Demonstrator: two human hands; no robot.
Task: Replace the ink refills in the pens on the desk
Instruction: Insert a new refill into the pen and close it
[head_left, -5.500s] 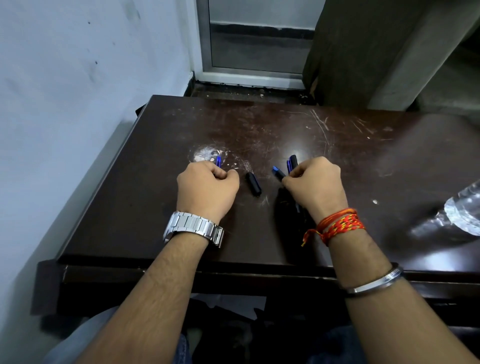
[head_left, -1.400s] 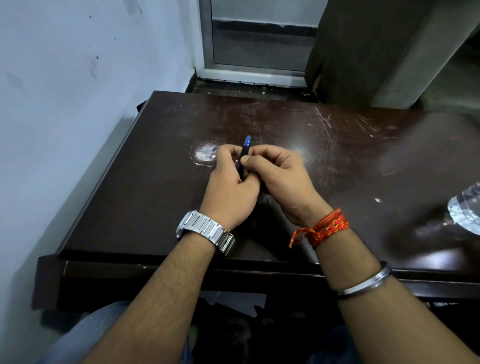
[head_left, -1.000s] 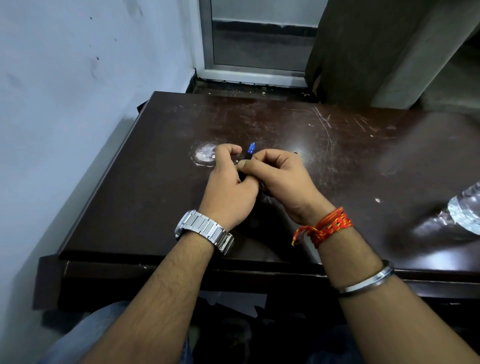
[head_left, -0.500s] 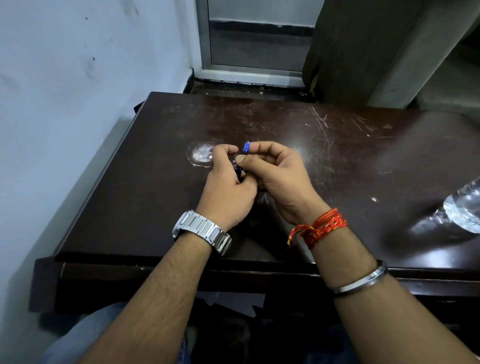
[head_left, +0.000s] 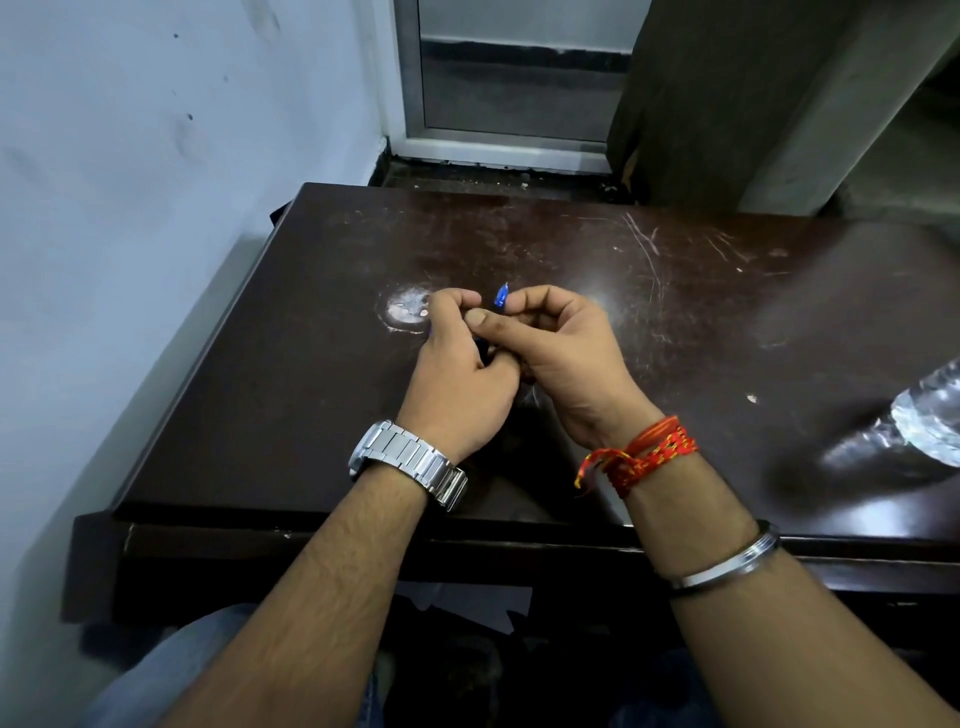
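Observation:
Both hands meet above the middle of the dark brown desk (head_left: 675, 322). My right hand (head_left: 561, 358) pinches a blue pen tip piece (head_left: 501, 296) between thumb and forefinger, its point up. My left hand (head_left: 462, 374), with a steel watch on the wrist, is closed around the dark pen barrel, of which only a sliver shows between the fingers. The two hands touch. The other pens and refills are hidden under the hands.
A white scuffed patch (head_left: 408, 312) marks the desk just left of the hands. A crumpled clear plastic bottle (head_left: 930, 421) lies at the right edge. A pale wall runs along the left, and a door frame stands beyond the far edge.
Since 5.5 s ago the hands lifted off the desk and came together on one pen. Over the last second the blue tip has sat between the right fingers with only slight shifts.

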